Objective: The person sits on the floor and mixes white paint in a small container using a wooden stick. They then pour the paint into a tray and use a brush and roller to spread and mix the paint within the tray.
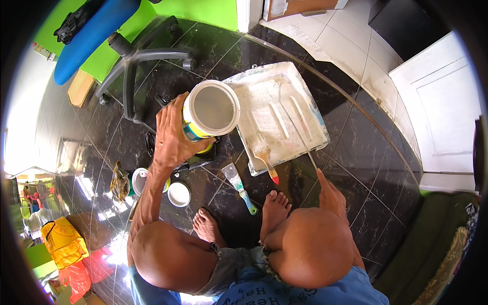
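Observation:
My left hand point(170, 134) grips an open paint can point(213, 109), white-rimmed with a yellow and teal label, raised beside the paint tray's upper left. My right hand point(330, 193) is closed on a long thin stick point(307, 147) that reaches into the white, paint-crusted tray point(317, 124). A paintbrush point(265, 158) with a red-tipped handle rests on the tray's near left part. A scraper with a green handle point(244, 198) lies on the dark tiles below it, near my bare feet. A white lid point(179, 194) and a small open container point(139, 180) sit to the left.
A blue office chair point(84, 38) with a star base stands upper left. A white door point(437, 112), a dark box point(394, 25) and a threshold edge are at the right, with a green cushioned piece point(427, 239) lower right. A yellow bag point(63, 241) and red plastic lie lower left.

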The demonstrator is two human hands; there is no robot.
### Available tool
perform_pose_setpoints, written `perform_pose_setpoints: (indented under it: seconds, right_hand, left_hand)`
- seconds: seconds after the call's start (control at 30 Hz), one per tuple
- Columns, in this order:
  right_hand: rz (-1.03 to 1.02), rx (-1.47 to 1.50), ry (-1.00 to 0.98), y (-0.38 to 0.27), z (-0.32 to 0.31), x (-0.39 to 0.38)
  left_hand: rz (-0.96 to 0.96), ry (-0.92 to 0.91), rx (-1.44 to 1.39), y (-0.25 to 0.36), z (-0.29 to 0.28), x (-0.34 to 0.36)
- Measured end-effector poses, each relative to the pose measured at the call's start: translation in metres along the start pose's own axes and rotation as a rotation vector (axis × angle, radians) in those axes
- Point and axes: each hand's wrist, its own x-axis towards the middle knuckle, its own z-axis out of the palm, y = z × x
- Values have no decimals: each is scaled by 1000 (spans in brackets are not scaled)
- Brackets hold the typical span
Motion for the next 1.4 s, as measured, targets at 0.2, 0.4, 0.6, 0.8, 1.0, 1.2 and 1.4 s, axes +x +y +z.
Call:
perform_pose_setpoints:
  seconds: [0.2,0.4,0.6,0.8,1.0,1.2,1.4]
  right_hand:
    - [67,-52,190,14,-51,36]
    - [-62,-79,262,30,-55,25]
    - [-86,-73,195,46,-31,21]
    - [-161,-59,262,54,-15,9]
    - [-13,339,166,77,2,-11]
    - [-225,-12,213,58,47,-8]
    - [-264,2,-45,14,39,-7]
  left_hand:
    - [51,-20,10,-2,-1,22]
    - [108,-51,35,-2,3,44]
    - [75,-62,9,-1,7,37]
    - [58,-50,13,-2,4,27]
    - [46,-26,30,-2,1,30]
    - [53,-26,11,-4,9,30]
    - [43,-30,20,-5,3,26]
